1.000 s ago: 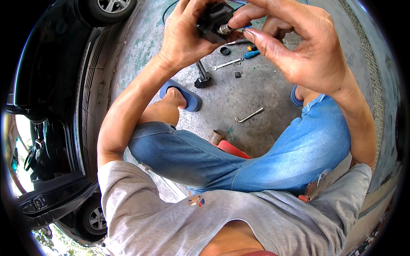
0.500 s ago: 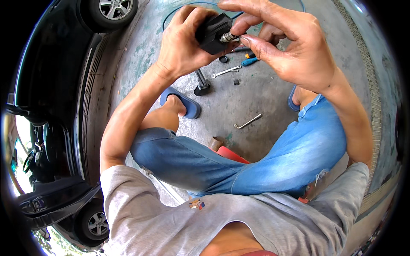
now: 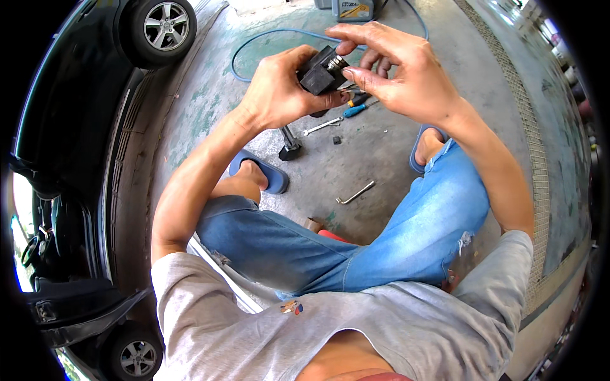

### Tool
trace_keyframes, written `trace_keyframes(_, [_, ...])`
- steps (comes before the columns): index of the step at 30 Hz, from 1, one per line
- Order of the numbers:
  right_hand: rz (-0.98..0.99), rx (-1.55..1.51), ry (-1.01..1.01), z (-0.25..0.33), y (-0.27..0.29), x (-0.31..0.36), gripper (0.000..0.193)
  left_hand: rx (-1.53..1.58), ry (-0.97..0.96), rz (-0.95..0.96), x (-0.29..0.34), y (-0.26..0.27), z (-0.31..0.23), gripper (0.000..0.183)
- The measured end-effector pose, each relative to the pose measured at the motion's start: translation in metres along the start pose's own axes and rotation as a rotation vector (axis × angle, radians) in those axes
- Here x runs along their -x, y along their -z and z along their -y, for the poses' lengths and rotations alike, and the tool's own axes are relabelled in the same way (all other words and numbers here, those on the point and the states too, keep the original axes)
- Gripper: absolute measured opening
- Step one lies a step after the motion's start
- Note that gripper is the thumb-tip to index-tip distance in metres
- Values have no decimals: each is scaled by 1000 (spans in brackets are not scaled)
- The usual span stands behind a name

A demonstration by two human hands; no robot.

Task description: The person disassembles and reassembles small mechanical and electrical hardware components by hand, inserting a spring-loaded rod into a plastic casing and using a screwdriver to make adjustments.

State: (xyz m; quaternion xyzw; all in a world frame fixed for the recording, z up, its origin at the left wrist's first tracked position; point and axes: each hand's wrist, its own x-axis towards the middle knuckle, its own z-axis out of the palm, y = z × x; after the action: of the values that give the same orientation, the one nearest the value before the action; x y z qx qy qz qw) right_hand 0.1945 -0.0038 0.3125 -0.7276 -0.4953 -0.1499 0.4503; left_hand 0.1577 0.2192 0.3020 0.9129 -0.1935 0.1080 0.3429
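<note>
My left hand (image 3: pixel 277 89) grips a black block-shaped plastic part (image 3: pixel 319 77), raised in front of me above the floor. A short ribbed metal fitting (image 3: pixel 335 62) sits at the part's right side, facing my other hand. Close beside this fitting, my right hand (image 3: pixel 406 76) has its fingers spread, the thumb tip at the block's edge and the index finger stretched above it. Whether the thumb touches the metal is hard to tell. Below the hands lie a combination wrench (image 3: pixel 323 126), a blue-handled screwdriver (image 3: pixel 354 111) and a small black cube (image 3: pixel 337 140).
An L-shaped socket wrench (image 3: pixel 356 192) lies between my feet. By my left sandal (image 3: pixel 270 176) stands a black tool with a broad foot (image 3: pixel 290 147). A blue hose (image 3: pixel 235 60) curves behind, near a grey jug (image 3: pixel 353 11). A black car (image 3: pixel 70 114) is at the left.
Both hands and the black part have moved lower in view as the view shifted. My right thumb and fingers, closed at the metal fitting before, are now farther apart.
</note>
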Motion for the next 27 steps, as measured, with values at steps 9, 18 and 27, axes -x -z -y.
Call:
trace_keyframes(9, [279, 86, -50, 12, 21, -27, 43, 316, 162, 305, -4, 19, -15, 44])
trace_keyframes(18, [681, -236, -534, 2, 37, -32, 52, 654, 283, 456, -1, 1, -4, 48])
trace_keyframes(27, [454, -761, -540, -103, 10, -17, 59, 805, 397, 258, -11, -7, 12, 64])
